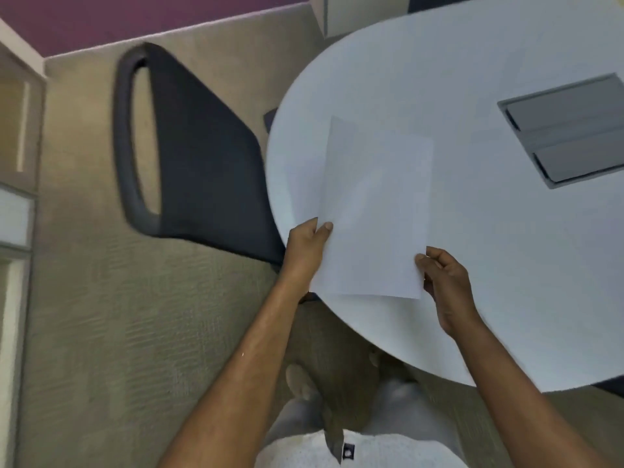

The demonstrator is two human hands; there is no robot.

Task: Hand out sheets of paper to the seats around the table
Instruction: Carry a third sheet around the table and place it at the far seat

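I hold white sheets of paper (374,211) over the left edge of a round white table (472,265). My left hand (305,251) pinches the lower left edge of the sheets, thumb on top. My right hand (445,282) pinches the lower right corner of the top sheet. The top sheet sits a little askew from the one beneath it. A dark chair (202,157) stands at the table's left side, its seat partly tucked under the rim.
A grey rectangular hatch (567,130) is set into the tabletop at the right. Beige carpet (101,315) covers the floor. A purple wall (135,18) runs along the back, and pale cabinet fronts (17,163) line the left edge.
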